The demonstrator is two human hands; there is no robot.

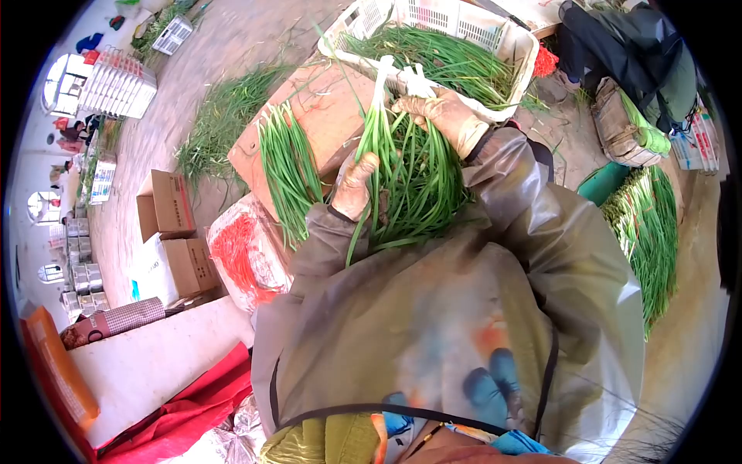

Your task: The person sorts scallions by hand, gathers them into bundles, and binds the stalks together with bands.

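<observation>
My left hand (355,187) is closed around the stalks of a bunch of garlic chives (376,133), white ends pointing up and away from me. To its right, my right hand (448,120) grips more chives near their pale ends, fingers curled over them. The green leaves (421,185) hang down in a thick mass toward my lap. Left of my left hand, another bunch of chives (290,158) lies on a worn wooden board (321,97). Both hands seem to wear thin, tan gloves.
Beyond my right hand stands a white plastic crate (506,50) of chives. Loose greens (224,116) litter the floor at left. Red ties (236,247) lie beside the board, near cardboard boxes (174,205). Stacked chives (645,232) sit at right.
</observation>
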